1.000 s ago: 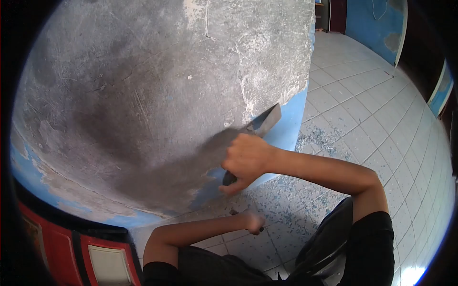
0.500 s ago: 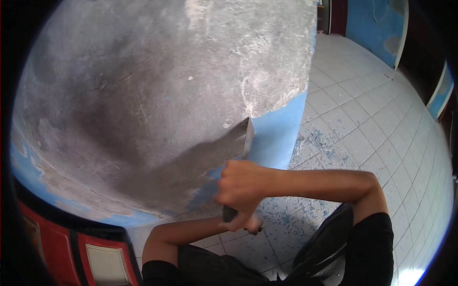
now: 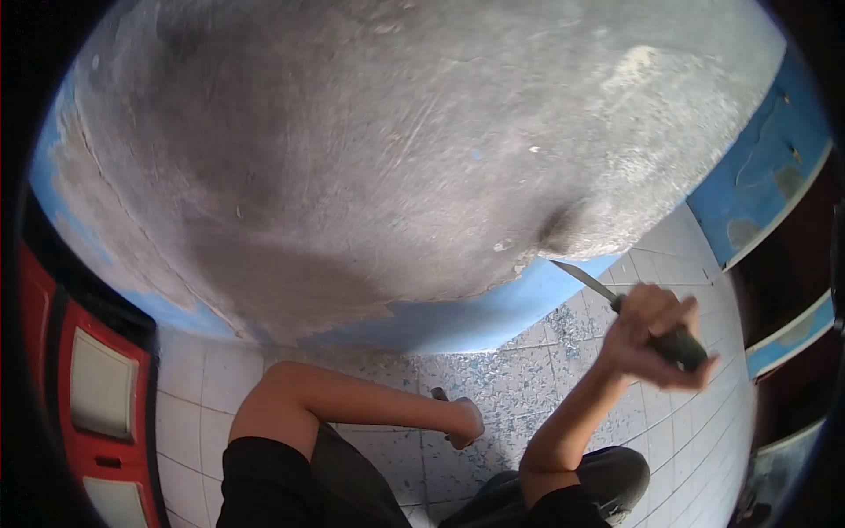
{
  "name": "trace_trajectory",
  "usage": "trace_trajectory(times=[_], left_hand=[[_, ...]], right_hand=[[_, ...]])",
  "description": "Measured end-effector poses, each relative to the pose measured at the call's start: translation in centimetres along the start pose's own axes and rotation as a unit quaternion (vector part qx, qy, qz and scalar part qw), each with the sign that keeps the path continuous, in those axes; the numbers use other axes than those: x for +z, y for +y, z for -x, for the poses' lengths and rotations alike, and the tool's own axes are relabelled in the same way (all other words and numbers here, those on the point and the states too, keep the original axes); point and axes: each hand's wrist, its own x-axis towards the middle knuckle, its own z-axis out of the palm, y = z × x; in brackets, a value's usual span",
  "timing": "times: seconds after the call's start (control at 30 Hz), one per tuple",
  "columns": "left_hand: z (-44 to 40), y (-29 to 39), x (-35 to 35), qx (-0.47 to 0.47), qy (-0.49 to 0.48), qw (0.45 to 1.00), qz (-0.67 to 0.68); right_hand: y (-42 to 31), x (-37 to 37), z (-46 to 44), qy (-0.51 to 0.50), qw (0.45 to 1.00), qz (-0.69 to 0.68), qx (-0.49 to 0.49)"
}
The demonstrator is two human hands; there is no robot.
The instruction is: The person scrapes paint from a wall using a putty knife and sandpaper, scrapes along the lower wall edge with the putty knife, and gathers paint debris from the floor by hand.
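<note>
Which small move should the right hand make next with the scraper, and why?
Probably a short, low scraping stroke: the right hand could press the scraper against the ragged upper edge of the blue paint. The blade tip appears to be at that edge, with bare grey wall above and blue below.

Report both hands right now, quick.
Left hand: closed around a small dark object, mostly hidden.
Right hand: closed, holding the scraper by its handle.
</note>
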Motion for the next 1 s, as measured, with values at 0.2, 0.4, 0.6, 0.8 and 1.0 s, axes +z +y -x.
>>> trace_trajectory(times=[0.2,0.4,0.6,0.8,1.0], left_hand=[[-1.4,-0.9,3.1,0.004,-0.043,0.998,-0.049],[0.3,-0.4,1.5,-0.004,-0.034,0.999,-0.01],[-0.1,-0.7,2.7,-0.011,-0.015,0.999,-0.033],[1.2,0.0,2.0,-0.005,-0.007,0.999,-0.036],[0.6,0.0,2.3,0.006,-0.017,1.0,-0.002]], right_hand=[[0.1,0.8,0.3,0.035,0.997,0.042,-0.063],[-1.9,0.9,0.5,-0.033,0.995,0.001,-0.09],[1.9,0.5,2.0,0.007,0.998,0.064,-0.023],[2.2,0.5,2.2,-0.051,0.996,0.067,-0.029],[0.3,-1.9,2.2,-0.122,0.957,0.174,-0.196]])
